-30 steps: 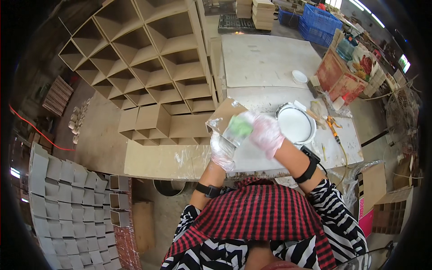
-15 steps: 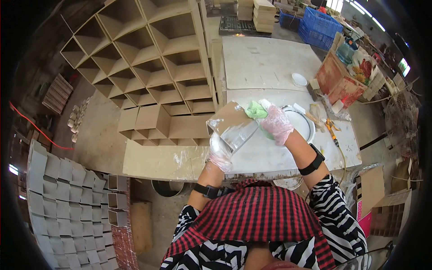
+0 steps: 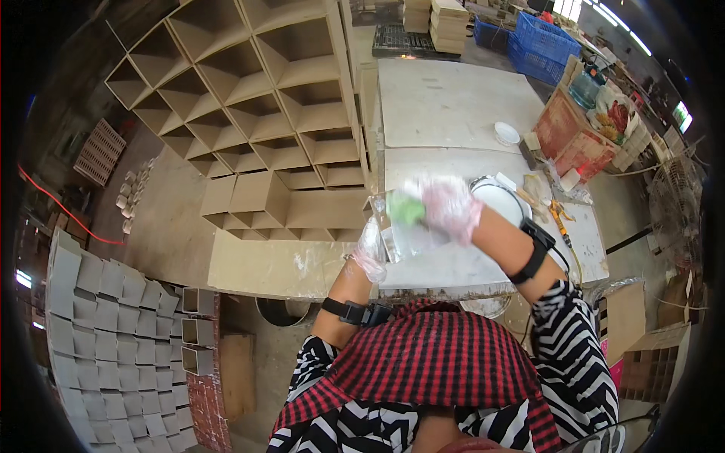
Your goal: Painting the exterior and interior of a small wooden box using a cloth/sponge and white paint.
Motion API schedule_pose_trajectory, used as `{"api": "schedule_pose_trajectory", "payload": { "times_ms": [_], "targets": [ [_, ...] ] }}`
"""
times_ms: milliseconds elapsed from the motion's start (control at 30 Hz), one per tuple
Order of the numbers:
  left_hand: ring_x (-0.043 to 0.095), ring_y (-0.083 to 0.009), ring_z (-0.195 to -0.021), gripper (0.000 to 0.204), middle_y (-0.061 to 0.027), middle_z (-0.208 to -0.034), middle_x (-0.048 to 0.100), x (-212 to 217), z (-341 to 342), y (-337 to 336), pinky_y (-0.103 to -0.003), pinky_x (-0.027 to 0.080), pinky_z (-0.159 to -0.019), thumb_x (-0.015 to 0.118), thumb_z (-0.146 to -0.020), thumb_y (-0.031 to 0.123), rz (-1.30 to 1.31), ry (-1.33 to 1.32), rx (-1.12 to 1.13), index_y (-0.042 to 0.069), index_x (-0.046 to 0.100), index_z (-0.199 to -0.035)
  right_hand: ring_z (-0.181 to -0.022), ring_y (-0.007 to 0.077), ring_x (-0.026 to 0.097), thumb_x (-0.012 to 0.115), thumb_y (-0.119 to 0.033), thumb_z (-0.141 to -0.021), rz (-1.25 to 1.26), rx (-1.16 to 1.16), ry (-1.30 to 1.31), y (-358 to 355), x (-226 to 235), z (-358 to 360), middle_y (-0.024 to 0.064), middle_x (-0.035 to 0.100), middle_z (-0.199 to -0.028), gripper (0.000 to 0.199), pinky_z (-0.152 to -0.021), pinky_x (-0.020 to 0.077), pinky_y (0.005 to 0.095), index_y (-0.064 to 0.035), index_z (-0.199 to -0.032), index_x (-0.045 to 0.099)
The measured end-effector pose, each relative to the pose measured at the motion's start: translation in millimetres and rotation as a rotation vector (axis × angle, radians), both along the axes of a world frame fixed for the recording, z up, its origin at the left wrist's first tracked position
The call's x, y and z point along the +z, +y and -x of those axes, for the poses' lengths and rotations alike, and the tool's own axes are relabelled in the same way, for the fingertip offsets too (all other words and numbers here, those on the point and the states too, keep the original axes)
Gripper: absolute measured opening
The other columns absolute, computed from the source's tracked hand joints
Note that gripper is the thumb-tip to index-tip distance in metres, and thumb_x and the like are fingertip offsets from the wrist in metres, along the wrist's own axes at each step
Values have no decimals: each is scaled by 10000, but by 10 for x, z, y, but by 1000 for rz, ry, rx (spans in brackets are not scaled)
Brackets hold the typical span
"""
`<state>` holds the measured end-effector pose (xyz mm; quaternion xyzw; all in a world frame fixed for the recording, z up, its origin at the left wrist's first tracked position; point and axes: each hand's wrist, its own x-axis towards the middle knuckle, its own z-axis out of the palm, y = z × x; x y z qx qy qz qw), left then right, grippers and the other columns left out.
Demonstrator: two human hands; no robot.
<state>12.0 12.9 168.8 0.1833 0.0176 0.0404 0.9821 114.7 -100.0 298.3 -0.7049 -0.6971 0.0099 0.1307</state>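
A thin plastic glove covers my left hand (image 3: 370,251), which grips a small box (image 3: 414,240) by its left side, over the white worktop. Wet-looking pale grey coating shows on the box's near face; my right hand hides much of the rest. My right hand (image 3: 451,208), also in a clear glove smeared white, holds a pale green cloth (image 3: 405,209) against the box and is blurred by motion. Just right of that hand stands a round tub (image 3: 501,200) of white liquid, partly hidden by my forearm.
Plain brown boxes (image 3: 260,113) are stacked high at the left of the worktop (image 3: 453,106). Grey boxes (image 3: 113,347) fill the lower left. A white bowl (image 3: 507,134), a brush (image 3: 533,208) and a yellow-handled tool (image 3: 559,220) lie to the right. Blue crates (image 3: 540,45) stand behind.
My right hand has swept left with the green cloth across the box. The box has been turned, so its plain brown face is mostly out of sight.
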Motion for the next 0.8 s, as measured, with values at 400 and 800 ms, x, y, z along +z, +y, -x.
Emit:
{"api": "schedule_pose_trajectory", "payload": {
  "times_ms": [400,800],
  "targets": [
    [502,-231,-1059,333,-94,-1148,512,-300,-141,82,-368,436,-880,467,-883,152,-926,-483,271,36,426,-1192,-969,234,550,574,-155,-729,78,27,6,385,-173,-18,24,564,-1022,303,-814,464,306,-202,-1028,547],
    [516,-245,-1058,390,-139,-1187,499,-288,-5,77,-359,424,-922,344,-935,275,-678,-96,109,14,430,-1212,-887,256,571,557,-208,-746,-64,-17,-14,280,-108,92,89,590,-865,256,-781,466,344,-165,-998,552]
  ]
}}
